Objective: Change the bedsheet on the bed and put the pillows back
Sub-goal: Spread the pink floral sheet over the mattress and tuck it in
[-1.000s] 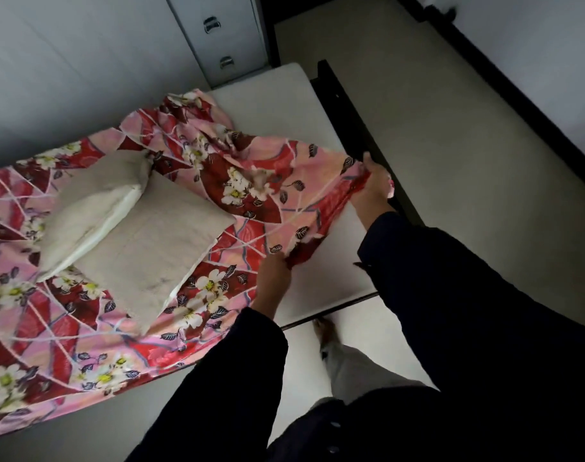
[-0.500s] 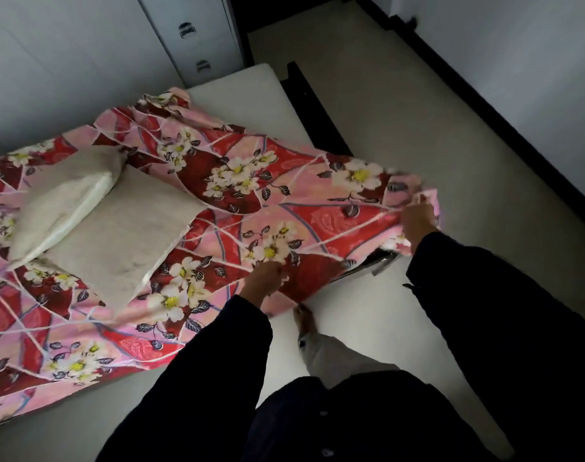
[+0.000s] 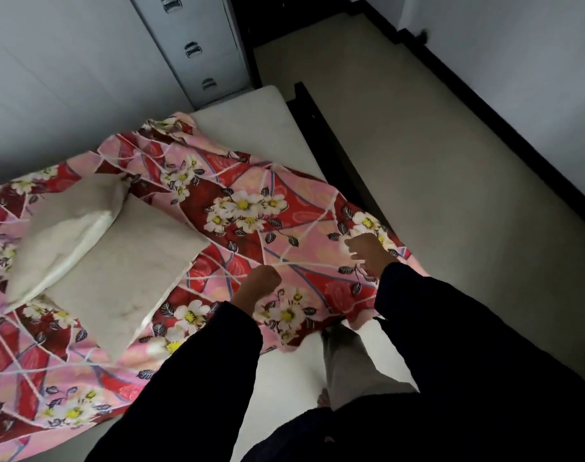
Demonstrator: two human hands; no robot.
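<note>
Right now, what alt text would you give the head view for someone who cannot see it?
A person's left hand, curled, and right hand, fingers loosely spread, are over the corner of a pink and red floral bedsheet that only partly covers a bare mattress. Two pale pillows lie overlapping on the sheet.
</note>
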